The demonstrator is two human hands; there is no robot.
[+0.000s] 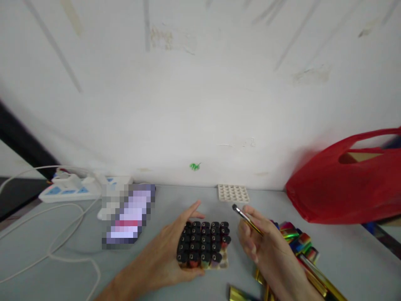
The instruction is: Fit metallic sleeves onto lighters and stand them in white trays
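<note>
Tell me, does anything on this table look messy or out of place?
Only mildly. The shiny gold and rainbow strips lie scattered at mixed angles beside and under the right hand, which holds a thin stick, whereas the black-capped lighters in the left hand stand in neat rows.

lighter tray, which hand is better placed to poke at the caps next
Right, probably: the right hand holds a thin metal-tipped tool with its tip near the lighter tray, while the left hand is wrapped around the tray's left side, steadying it.
</note>
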